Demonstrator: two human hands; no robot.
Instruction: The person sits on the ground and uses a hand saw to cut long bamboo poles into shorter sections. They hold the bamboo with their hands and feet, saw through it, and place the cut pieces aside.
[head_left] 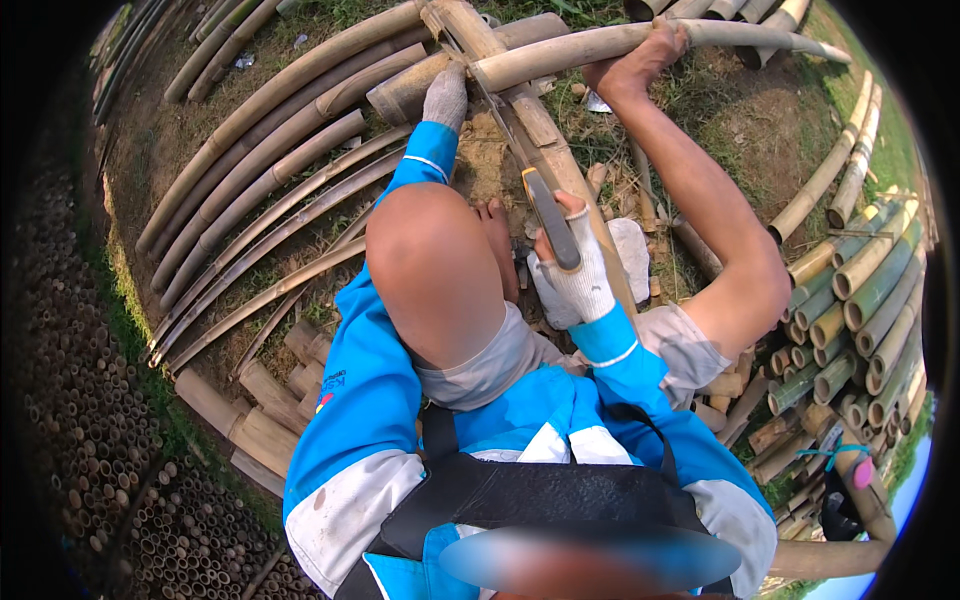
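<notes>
My right hand (580, 270), in a white fingerless glove, is closed round the grey and orange handle of a hand saw (548, 210). The saw's long narrow blade points away from me, along a split bamboo beam (540, 130), and passes the cut end of a long bamboo pole (580, 55). My bare right foot (640, 62) presses on that pole. My left hand (446, 100), in a grey glove, is closed on a thick bamboo piece (405, 88) left of the blade; its fingertips are partly hidden.
Several long bamboo poles (270, 125) and split strips (290, 220) lie at the left. Cut bamboo lengths (880, 290) are stacked at the right. Many upright bamboo ends (110, 440) fill the lower left. A pale stone (628, 260) sits beside my right hand.
</notes>
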